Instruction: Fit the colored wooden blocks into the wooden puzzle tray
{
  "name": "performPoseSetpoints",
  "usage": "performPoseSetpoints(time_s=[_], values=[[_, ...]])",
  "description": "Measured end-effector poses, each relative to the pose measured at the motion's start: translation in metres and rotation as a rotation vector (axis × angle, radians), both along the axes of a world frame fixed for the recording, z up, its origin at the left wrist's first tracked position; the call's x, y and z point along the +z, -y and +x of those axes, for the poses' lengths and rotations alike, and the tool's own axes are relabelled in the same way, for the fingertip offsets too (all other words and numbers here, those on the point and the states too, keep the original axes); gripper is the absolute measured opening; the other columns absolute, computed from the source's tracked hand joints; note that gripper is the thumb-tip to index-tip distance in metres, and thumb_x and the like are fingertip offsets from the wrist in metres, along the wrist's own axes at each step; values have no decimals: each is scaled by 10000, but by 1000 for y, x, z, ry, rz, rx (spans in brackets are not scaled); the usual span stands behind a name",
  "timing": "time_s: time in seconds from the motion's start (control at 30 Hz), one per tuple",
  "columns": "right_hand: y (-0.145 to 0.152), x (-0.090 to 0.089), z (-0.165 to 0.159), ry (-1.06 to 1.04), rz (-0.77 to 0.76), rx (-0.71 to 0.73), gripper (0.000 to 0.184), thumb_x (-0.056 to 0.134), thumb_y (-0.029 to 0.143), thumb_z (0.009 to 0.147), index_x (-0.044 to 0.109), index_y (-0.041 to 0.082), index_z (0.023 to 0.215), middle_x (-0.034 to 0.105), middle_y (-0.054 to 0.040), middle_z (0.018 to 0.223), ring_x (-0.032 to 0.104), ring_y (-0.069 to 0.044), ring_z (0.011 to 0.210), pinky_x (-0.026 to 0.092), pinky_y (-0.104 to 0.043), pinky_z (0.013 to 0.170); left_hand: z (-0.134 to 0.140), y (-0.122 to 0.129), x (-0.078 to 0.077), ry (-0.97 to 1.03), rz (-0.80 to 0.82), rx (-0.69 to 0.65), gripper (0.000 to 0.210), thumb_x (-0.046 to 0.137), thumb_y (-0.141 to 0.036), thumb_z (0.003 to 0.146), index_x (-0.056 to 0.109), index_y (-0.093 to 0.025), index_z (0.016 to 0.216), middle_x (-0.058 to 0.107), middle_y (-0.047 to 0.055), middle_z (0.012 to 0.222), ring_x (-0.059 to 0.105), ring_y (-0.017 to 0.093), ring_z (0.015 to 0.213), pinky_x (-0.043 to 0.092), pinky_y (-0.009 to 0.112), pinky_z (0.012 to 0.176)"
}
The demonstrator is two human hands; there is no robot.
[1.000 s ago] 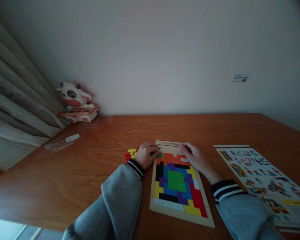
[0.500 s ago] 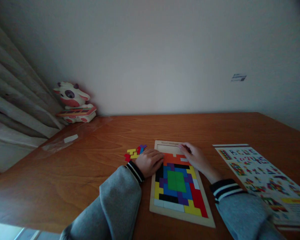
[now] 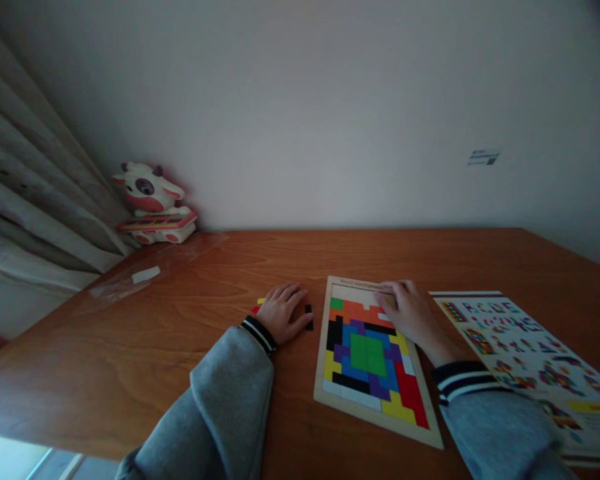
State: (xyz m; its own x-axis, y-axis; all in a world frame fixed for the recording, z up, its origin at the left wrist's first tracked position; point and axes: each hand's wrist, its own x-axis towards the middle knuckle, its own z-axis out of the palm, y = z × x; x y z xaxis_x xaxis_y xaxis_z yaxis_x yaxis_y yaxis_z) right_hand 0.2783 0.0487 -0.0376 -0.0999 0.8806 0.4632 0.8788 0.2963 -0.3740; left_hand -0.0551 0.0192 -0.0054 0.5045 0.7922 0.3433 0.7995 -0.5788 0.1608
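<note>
My left hand (image 3: 281,315) lies palm down on the table, fingers spread over loose puzzle pieces. Parts of a yellow piece (image 3: 261,301) and a red piece (image 3: 255,309) show past its left side; the others are hidden. By its thumb is a black piece (image 3: 309,317). To the right lies a wooden puzzle board (image 3: 322,380), mostly filled with coloured block pieces around a green middle (image 3: 368,355). A green square (image 3: 337,303) sits at its upper left, below a bare strip. My right hand (image 3: 407,312) grips the board's upper right edge, fingers bent and thumb over the board.
A printed sheet of coloured block patterns (image 3: 525,353) lies right of the board. A toy cow with a keyboard (image 3: 155,203) stands at the back left by the curtain (image 3: 35,187). Clear tape and a white strip (image 3: 146,275) are on the table (image 3: 180,347).
My left hand has moved off the board onto the loose pieces, uncovering the green square. The board has shifted right and turned slightly, with my right hand moving along at its edge.
</note>
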Motion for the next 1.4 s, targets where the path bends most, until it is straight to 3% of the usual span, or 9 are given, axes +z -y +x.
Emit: performPoseSetpoints(time_s=[0.13,0.3,0.4,0.47,0.6,0.8,1.0,1.2,1.4], values=[[-2,-4,7,86,24,-34,343,479,432,896,648,177,1050,609,-138,1027,574,-308,1014,435,-457,921,0,-1,-10,-18,-53,57,588,506,-551,896,511,-160,1336,466,169,1435,396,349,1349,299,588,1116],[1,-2,2,46,21,25,328,451,434,916,639,188,1025,608,-126,1027,579,-287,1012,447,-431,915,-17,-8,-2,35,-122,-68,535,499,-464,917,472,-170,1363,471,146,1437,439,278,1332,284,509,1152],[3,0,-5,68,12,45,349,432,456,928,632,194,1044,599,-127,1053,573,-287,1016,453,-433,909,-34,-6,9,-2,-87,-14,720,585,-625,810,452,-218,1388,474,128,1439,379,344,1362,103,631,1156],[4,0,-11,94,14,54,363,423,466,935,631,196,1057,596,-126,1070,572,-289,1011,453,-440,904,-42,-3,13,-38,-97,82,888,602,-731,723,403,-233,1431,417,146,1478,314,401,1385,64,697,1116],[5,0,-19,115,33,73,367,425,464,941,635,195,1076,596,-121,1066,574,-288,1009,449,-438,904,-33,6,10,-68,-145,171,843,513,-737,791,312,-297,1482,253,146,1563,229,421,1419,199,706,1073],[4,-2,-23,133,33,85,360,415,452,953,638,207,1094,592,-118,1095,568,-283,1025,456,-433,886,-10,8,-3,-129,-113,26,549,381,-572,948,409,-320,1436,266,102,1566,247,333,1437,218,599,1137],[4,6,-50,139,34,137,345,404,419,966,641,217,1113,598,-113,1115,559,-281,1045,454,-432,894,-34,-6,-8,-107,-128,-56,549,438,-468,947,442,-190,1420,334,169,1524,350,314,1395,272,526,1150],[4,9,-65,56,-4,187,310,411,395,962,638,249,1115,600,-98,1105,565,-274,1049,446,-446,935,-50,-11,-14,-45,-96,-93,525,483,-375,915,445,-195,1407,378,143,1506,370,297,1385,302,529,1142],[2,9,-57,-219,-55,251,344,375,439,971,639,238,1061,634,-99,1067,577,-261,1060,436,-444,968,-55,-10,-2,16,-75,-142,530,497,-334,908,426,-165,1405,464,140,1445,429,264,1345,352,464,1133]])
